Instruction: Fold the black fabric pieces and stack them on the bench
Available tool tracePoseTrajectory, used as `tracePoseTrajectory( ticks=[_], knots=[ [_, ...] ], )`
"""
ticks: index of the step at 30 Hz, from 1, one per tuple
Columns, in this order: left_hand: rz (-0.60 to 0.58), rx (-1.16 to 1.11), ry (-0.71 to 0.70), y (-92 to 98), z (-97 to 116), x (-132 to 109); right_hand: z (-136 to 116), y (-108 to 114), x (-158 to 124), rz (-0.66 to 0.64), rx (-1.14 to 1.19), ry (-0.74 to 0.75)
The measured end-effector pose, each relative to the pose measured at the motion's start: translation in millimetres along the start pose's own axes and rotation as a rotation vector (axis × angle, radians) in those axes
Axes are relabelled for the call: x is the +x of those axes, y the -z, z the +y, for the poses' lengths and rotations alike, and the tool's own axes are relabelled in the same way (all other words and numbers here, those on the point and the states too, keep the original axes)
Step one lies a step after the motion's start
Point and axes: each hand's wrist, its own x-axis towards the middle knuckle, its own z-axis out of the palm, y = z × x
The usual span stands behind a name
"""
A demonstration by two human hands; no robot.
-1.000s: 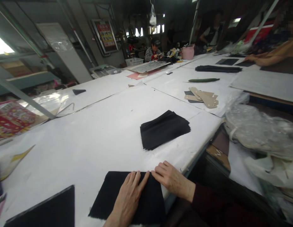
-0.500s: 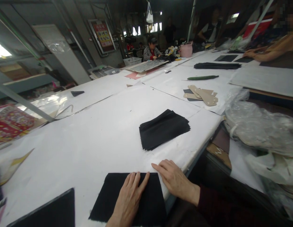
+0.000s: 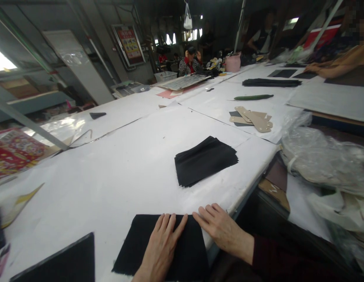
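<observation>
A black fabric piece (image 3: pixel 129 246) lies flat at the near edge of the white table. My left hand (image 3: pixel 164 243) rests on top of it, palm down with fingers stretched toward its far edge. At the piece's far right corner is my right hand (image 3: pixel 220 227), its index finger stretched out to the corner and the other fingers loosely bent; nothing shows in its grasp. Farther off sits a fanned stack of black fabric pieces (image 3: pixel 205 160). To the left of my hands lies a dark flat panel (image 3: pixel 61 262), cut off by the frame.
Beige pattern pieces (image 3: pixel 252 117) and a green cucumber-like object (image 3: pixel 254 97) lie farther back on the white table (image 3: pixel 117 168). Clear plastic bags (image 3: pixel 323 156) bulge beside the table's right edge. A co-worker's arm (image 3: pixel 337 64) reaches over dark fabric at the far right.
My right index finger has come down to the fabric's far right corner. My left hand stays flat on the piece. A person in the background has raised both hands to their head.
</observation>
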Motion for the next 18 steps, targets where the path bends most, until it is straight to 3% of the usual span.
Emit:
tracePoseTrajectory(
  ticks=[9, 14, 18],
  knots=[
    [-0.052, -0.145, 0.177, 0.9, -49, -31, 1, -12, -5, 0.031, 0.149, -0.099],
    [-0.123, -0.339, 0.362, 20.9, -70, -18, 10, -1, 11, 0.057, 0.430, -0.247],
    [-0.146, -0.398, 0.354, 33.6, -63, -5, -1, 8, 41, 0.131, 0.588, -0.305]
  ],
)
